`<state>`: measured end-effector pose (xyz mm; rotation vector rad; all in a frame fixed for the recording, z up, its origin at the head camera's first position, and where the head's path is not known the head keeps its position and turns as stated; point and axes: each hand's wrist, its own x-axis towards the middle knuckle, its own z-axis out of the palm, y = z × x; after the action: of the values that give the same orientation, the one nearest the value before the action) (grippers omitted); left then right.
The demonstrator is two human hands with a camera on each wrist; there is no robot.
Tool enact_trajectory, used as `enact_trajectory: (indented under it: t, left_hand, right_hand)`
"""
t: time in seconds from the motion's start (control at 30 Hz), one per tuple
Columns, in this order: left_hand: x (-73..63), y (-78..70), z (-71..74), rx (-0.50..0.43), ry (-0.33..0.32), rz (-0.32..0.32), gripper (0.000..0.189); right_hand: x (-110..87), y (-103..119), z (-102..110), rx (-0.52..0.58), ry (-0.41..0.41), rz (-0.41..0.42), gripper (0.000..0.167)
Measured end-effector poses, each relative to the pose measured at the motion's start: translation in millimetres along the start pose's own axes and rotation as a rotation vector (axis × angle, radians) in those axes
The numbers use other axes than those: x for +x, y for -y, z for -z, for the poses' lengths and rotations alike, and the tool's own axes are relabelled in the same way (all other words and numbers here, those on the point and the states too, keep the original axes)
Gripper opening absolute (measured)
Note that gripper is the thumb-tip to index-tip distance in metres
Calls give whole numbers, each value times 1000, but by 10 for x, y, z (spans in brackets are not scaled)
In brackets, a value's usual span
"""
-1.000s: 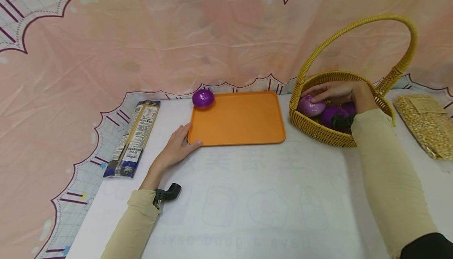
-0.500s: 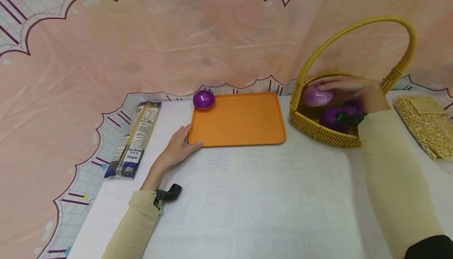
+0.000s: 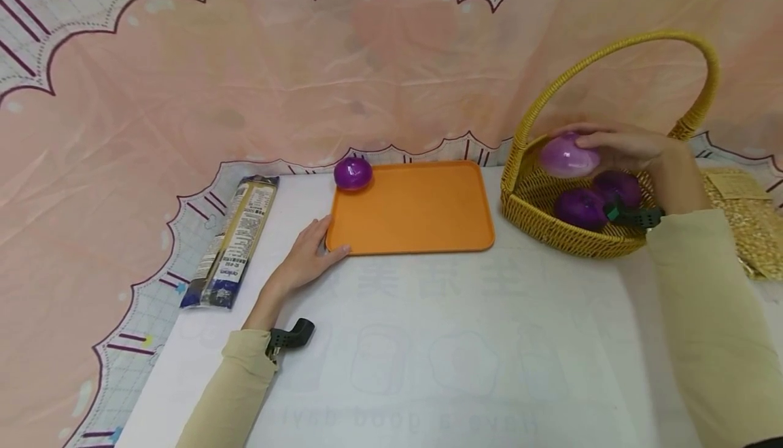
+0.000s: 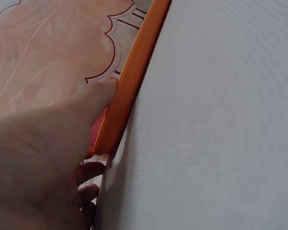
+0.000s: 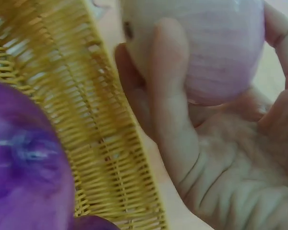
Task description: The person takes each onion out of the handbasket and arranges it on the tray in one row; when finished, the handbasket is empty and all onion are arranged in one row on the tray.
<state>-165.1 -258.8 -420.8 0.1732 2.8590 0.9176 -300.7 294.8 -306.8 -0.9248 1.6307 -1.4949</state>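
Observation:
My right hand (image 3: 639, 149) grips a pale purple onion (image 3: 565, 157) above the wicker basket (image 3: 535, 228). In the right wrist view, the fingers curl round the onion (image 5: 221, 52), whose small dark end spot shows. Inside the basket lie glossy dark purple round vegetables (image 3: 580, 209). My left hand (image 3: 304, 257) rests at the near left corner of the orange tray (image 3: 422, 210), fingers along the left side and thumb on the front rim. A shiny purple round vegetable (image 3: 353, 173) sits on the tray's far left corner.
A long printed packet (image 3: 232, 240) lies left of the tray. Behind the right arm, a bag of yellow kernels (image 3: 743, 210) is partly hidden. The basket's tall handle (image 3: 618, 47) arches up, and a patterned cloth (image 3: 367, 81) hangs behind the white table (image 3: 428, 339).
My right hand has lifted the pale onion from the basket's left side, moving it up and to the right. The left hand and the tray have stayed in place.

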Motion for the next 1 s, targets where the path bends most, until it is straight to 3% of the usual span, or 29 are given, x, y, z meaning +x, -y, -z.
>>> enact_trajectory:
  t: [0.17,0.33,0.57,0.73,1.0]
  left_hand:
    - [-3,-17,21,-4,0,-3,89]
    - [-13,-13,23,-2,0,0,88]
    - [-16,-14,4,-4,5,6,88]
    - [-11,-16,9,-6,6,20,89]
    - [-1,-8,5,-1,10,15,90]
  right_hand:
    - [-9,45,-162,19,21,21,46]
    - [-8,83,-340,-42,16,72,46]
    - [22,40,-781,25,-235,142,43]
    - [99,29,-1072,57,-343,158,40]
    - [277,11,-1381,50,-453,42,38]
